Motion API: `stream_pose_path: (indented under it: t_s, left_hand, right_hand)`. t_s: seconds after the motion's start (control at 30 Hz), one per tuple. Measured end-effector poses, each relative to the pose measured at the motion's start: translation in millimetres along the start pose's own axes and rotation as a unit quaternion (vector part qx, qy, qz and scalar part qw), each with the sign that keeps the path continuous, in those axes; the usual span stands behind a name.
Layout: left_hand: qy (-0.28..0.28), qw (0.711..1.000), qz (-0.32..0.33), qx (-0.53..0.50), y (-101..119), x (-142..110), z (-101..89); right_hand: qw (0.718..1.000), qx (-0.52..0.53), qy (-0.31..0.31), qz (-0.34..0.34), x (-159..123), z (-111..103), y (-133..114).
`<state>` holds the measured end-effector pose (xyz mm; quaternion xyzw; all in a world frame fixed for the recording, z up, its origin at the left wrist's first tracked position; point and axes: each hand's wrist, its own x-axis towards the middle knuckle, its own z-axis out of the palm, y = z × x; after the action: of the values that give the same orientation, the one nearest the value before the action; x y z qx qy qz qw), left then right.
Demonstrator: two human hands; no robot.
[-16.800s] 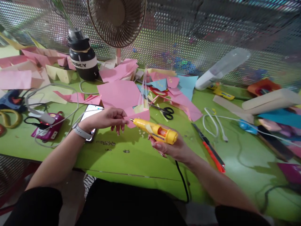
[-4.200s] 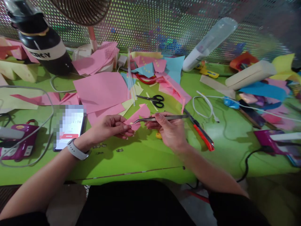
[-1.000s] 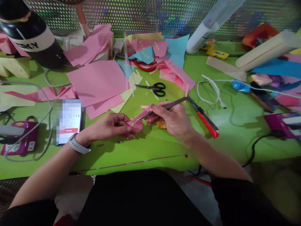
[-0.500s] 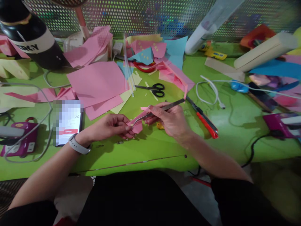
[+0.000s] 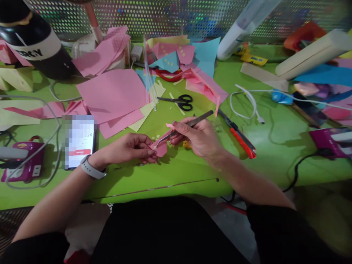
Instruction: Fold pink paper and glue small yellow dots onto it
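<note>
Where the head camera looks down, a small, angular pink paper piece (image 5: 162,150) is pinched by the left hand (image 5: 140,148), thumb and fingers closed narrowly on it, on the near side of the black-handled metal scissors (image 5: 178,101). Slim, bent-tipped metal tweezers (image 5: 199,119) are gripped like a pen by the right hand (image 5: 199,137), also nearer than the scissors; their tips are held at a tiny yellow square (image 5: 154,147) on the paper, though contact cannot be told. Both forearms are angled inward from either side. Well nearer than the scissors, the green tabletop (image 5: 176,172) is ended by its front edge, with a green strip left between edge and hands. Right of the scissors, room is bounded by a red-and-black cutter (image 5: 242,142); left of them, by flat pink sheets (image 5: 112,91) and a lit rectangular phone (image 5: 81,141).
</note>
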<state>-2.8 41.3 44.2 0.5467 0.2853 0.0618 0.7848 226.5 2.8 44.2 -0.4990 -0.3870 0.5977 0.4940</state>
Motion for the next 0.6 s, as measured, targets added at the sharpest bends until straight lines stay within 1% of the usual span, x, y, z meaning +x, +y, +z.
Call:
stream_pose_path:
  t_s: [0.33,0.6]
  left_hand:
    - [0.003,1.000,-0.005,0.007,0.4,0.5,2.0]
    - [0.001,1.000,-0.009,0.000,1.2,0.3,3.3]
  right_hand:
    - [0.999,0.006,-0.036,-0.008,0.8,-7.0,2.3]
    - [1.000,-0.014,-0.027,0.006,0.3,-6.6,3.4]
